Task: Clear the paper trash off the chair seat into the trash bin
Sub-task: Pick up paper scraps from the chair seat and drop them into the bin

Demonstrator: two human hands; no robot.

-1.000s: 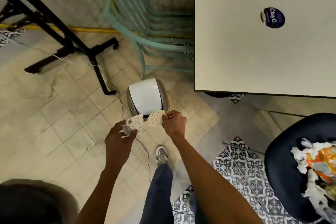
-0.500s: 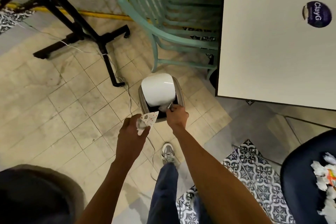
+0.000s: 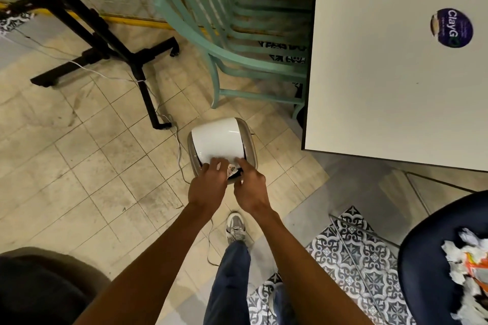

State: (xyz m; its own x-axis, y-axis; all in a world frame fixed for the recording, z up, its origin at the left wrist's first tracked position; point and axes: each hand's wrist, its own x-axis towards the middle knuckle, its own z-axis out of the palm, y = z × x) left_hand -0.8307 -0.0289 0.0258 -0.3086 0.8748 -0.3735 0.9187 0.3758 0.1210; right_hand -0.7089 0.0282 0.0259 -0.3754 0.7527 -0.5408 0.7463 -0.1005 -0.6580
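**Paper trash (image 3: 466, 269) lies on chair seat (image 3: 427, 258) as one scrap (image 3: 232, 168) sits at trash bin (image 3: 217, 140)**

The white and orange heap rests at lower right of the frame. At centre, the patterned scrap lies at the dark opening under the bin's white lid. The left hand (image 3: 208, 188) touches it; whether it pinches cannot be told. The right hand (image 3: 249, 191) stretches a straight forefinger to the lid's edge.

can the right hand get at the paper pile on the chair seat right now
Likely yes, after a turn: nothing stands between the right hand at the trash bin and the paper pile.
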